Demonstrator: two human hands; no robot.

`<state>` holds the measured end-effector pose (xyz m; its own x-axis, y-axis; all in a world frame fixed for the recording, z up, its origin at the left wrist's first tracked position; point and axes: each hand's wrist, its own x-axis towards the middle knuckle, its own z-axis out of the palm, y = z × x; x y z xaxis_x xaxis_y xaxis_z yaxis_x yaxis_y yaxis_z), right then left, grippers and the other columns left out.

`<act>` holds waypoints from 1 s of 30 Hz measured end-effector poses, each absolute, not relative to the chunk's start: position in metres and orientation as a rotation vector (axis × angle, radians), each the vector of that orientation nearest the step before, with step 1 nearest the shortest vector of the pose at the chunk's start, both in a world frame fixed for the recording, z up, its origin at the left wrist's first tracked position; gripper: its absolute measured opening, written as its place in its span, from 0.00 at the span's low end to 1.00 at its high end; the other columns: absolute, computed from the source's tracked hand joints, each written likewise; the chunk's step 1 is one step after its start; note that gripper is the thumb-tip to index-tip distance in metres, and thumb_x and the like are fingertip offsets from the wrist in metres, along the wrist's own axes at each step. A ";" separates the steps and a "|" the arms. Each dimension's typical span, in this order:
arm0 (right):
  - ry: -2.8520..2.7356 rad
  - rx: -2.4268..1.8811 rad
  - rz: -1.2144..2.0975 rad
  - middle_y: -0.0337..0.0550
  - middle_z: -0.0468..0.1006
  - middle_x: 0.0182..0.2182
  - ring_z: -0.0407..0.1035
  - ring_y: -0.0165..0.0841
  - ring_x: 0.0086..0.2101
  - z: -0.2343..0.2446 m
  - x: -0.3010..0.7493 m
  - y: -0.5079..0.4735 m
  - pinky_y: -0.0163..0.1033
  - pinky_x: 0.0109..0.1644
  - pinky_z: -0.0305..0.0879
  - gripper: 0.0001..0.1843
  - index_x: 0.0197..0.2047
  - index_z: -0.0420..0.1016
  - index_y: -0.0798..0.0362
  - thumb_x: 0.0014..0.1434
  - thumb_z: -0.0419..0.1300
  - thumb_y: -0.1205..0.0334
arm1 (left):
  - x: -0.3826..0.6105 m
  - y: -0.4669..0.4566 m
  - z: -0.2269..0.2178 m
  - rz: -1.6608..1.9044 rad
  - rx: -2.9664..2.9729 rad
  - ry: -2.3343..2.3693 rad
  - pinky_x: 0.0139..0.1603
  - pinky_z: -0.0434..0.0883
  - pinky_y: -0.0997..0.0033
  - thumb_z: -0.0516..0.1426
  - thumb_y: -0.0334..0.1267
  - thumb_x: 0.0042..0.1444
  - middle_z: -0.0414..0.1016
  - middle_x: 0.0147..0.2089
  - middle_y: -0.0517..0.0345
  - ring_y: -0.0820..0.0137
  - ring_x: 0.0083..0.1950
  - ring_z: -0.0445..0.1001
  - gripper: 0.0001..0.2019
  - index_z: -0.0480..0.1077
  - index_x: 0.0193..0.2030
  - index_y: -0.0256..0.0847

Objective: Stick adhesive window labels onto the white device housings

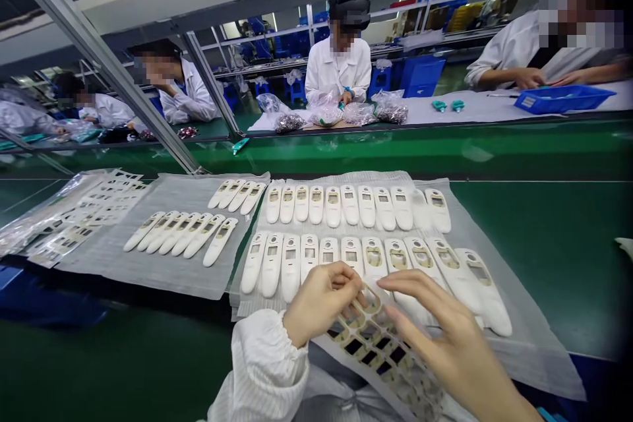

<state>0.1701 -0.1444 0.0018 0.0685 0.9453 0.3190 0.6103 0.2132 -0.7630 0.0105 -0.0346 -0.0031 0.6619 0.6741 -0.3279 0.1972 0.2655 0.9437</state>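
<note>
My left hand (pixel 324 293) is closed on the top edge of a sheet of die-cut stickers (pixel 368 347), its fingers curled and pinching. The sheet is translucent, with dark windows and beige-edged cut-outs, and hangs tilted down toward my body. My right hand (pixel 440 326) is at the sheet's right side, thumb and forefinger apart, with nothing visible between them. Just beyond the hands lie two rows of white handheld device shells (pixel 290 264). Some shells have a display window fitted around the opening; others, such as the shell (pixel 374 256) above my hands, show a bare beige recess.
More white shells (pixel 185 234) lie on a foam sheet (pixel 202 280) to the left. Past them are more sticker sheets (pixel 93 204). A green conveyor (pixel 316 151) runs across behind. Opposite, co-workers (pixel 339 66) sit near bagged parts (pixel 326 115) and a blue tray (pixel 564 99). A metal post (pixel 113 89) slants at left.
</note>
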 end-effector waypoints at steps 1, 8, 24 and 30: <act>-1.631 -1.520 0.449 0.46 0.74 0.41 0.72 0.37 0.40 -0.003 0.167 -0.139 0.38 0.39 0.73 0.08 0.45 0.71 0.47 0.63 0.54 0.61 | 0.010 -0.036 -0.004 0.366 1.286 0.817 0.25 0.67 0.76 0.58 0.49 0.51 0.74 0.27 0.54 0.74 0.24 0.70 0.15 0.67 0.31 0.36; -1.707 -1.456 0.439 0.42 0.77 0.34 0.73 0.33 0.35 -0.020 0.158 -0.114 0.36 0.36 0.71 0.06 0.38 0.72 0.50 0.63 0.54 0.63 | -0.001 -0.041 -0.009 0.437 1.261 0.860 0.28 0.69 0.75 0.59 0.45 0.52 0.72 0.29 0.55 0.71 0.31 0.70 0.12 0.72 0.31 0.36; -2.135 -1.249 -0.061 0.43 0.77 0.36 0.67 0.34 0.35 -0.007 0.153 -0.115 0.40 0.40 0.64 0.09 0.39 0.74 0.53 0.59 0.57 0.74 | 0.002 -0.029 -0.036 0.425 1.169 1.066 0.26 0.67 0.74 0.57 0.35 0.46 0.71 0.21 0.59 0.72 0.24 0.69 0.05 0.67 0.24 0.37; -1.801 -1.421 0.570 0.43 0.76 0.43 0.68 0.41 0.46 0.007 0.169 -0.118 0.46 0.46 0.69 0.10 0.27 0.74 0.45 0.58 0.60 0.53 | -0.016 -0.040 -0.041 0.372 1.578 1.096 0.27 0.67 0.73 0.53 0.35 0.54 0.72 0.26 0.58 0.70 0.27 0.70 0.06 0.68 0.28 0.39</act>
<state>0.1691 -0.1177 0.0070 -0.0936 0.9535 0.2865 0.6149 0.2817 -0.7366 -0.0160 -0.0399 -0.0411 0.5184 0.7977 -0.3081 0.4456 0.0555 0.8935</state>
